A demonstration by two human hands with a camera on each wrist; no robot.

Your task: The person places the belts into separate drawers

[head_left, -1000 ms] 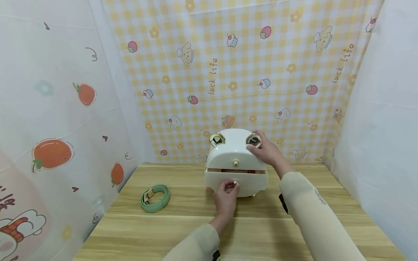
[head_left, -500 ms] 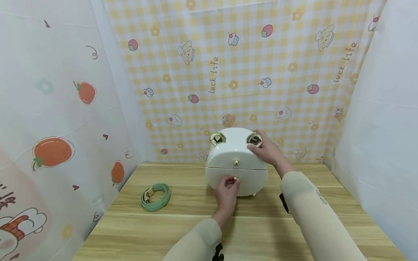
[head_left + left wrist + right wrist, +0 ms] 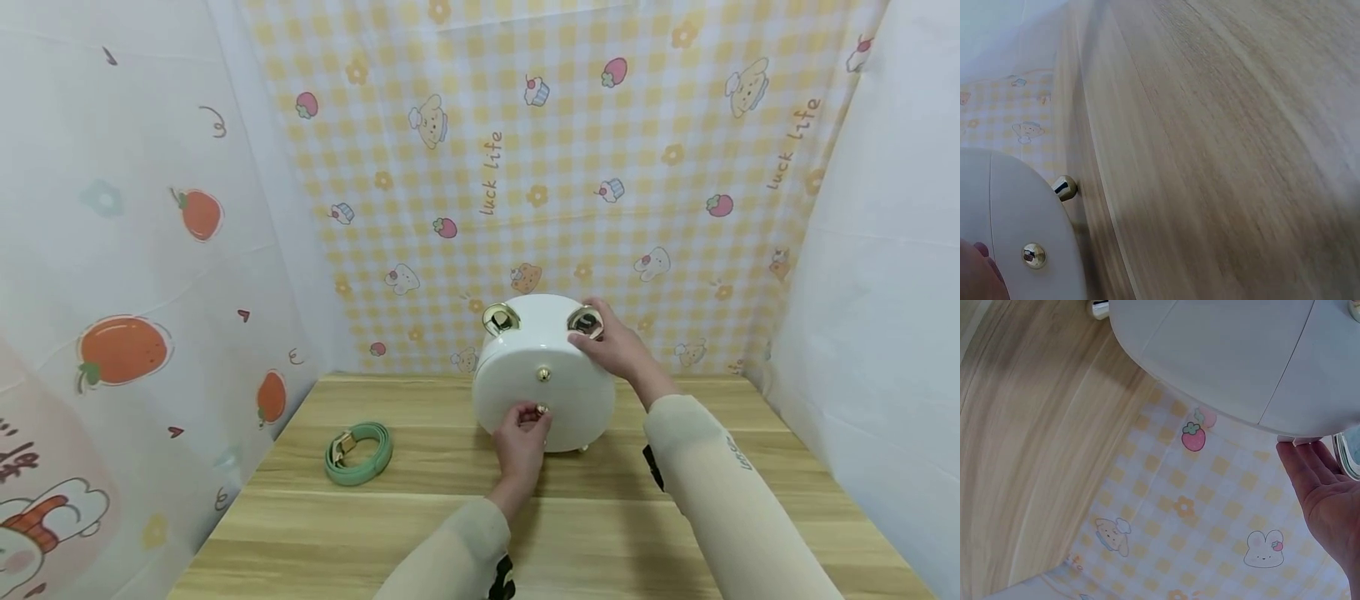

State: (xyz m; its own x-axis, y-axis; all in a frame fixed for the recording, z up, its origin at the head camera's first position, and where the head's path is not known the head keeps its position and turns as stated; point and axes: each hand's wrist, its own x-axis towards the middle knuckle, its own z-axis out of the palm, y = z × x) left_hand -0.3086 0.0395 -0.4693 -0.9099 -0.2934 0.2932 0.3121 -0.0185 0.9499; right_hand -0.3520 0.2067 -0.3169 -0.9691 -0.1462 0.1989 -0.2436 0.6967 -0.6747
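A white rounded drawer box with gold trim stands on the table. Two gold-rimmed eye-like rings, one of them the left ring, sit on top. My left hand pinches the middle drawer's gold knob on its front. Below that hand, a further gold knob shows in the left wrist view. My right hand grips the box's upper right side at the right ring; in the right wrist view its fingers touch the box's edge. The drawer fronts lie flush.
A coiled green belt with a gold buckle lies on the wooden table, left of the box. Behind the box hangs a yellow checked cloth, and pale cloths stand at both sides.
My left hand has pushed the middle drawer inward, and the gap above it has closed. The right hand has kept its hold on the box's top.
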